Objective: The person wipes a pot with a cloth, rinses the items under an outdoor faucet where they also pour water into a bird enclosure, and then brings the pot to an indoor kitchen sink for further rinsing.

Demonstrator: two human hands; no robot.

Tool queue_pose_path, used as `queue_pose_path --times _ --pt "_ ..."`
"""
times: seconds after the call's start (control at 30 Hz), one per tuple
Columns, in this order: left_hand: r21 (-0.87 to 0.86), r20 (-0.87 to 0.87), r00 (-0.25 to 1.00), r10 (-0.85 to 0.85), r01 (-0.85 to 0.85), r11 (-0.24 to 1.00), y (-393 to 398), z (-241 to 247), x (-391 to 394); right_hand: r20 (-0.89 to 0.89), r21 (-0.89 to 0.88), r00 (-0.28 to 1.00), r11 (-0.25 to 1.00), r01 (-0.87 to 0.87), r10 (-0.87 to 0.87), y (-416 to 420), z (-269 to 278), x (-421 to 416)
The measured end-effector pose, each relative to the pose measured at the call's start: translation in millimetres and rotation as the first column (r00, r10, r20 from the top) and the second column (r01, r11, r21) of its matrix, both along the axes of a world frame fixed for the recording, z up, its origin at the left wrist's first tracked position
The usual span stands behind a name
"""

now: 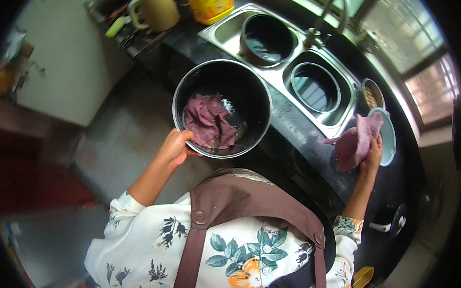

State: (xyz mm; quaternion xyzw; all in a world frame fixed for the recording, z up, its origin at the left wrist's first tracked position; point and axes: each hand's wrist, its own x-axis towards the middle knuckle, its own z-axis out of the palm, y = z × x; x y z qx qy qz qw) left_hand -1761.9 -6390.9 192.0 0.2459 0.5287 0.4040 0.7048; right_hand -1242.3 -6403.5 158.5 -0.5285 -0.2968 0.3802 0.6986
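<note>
My left hand grips the rim of a large dark cooking pot, which is held off the counter in front of me. Inside the pot, at its left side, lies a crumpled, wet-looking mauve cloth. Out to the right, my right hand holds a second pink-mauve cloth, partly in front of a pale blue-green bowl. The underside of the pot and part of the bowl are hidden.
A double steel sink holds a dark pot with water and a dark round vessel under a curved faucet. Nearby stand a small bowl of pale pieces, a beige pitcher and a yellow container.
</note>
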Motion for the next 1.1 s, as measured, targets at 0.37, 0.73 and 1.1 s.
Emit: queue_pose_path --times 0.37,0.73,1.1 --pt "-0.044 -0.041 0.987 0.155 -0.157 0.987 -61.6 -13.0 -25.0 0.103 -0.044 0.968 0.973 -0.227 0.231 28.3 -2.4 -28.1" --pt "-0.006 -0.123 0.971 0.205 -0.208 0.978 -37.4 -3.1 -80.5 0.340 -0.321 0.886 0.924 -0.207 0.317 54.6 -4.6 -76.9" --pt "-0.007 -0.089 0.974 0.207 -0.208 0.978 -11.0 -16.2 -122.0 0.289 -0.286 0.930 0.947 -0.144 0.229 71.5 -14.2 -91.0"
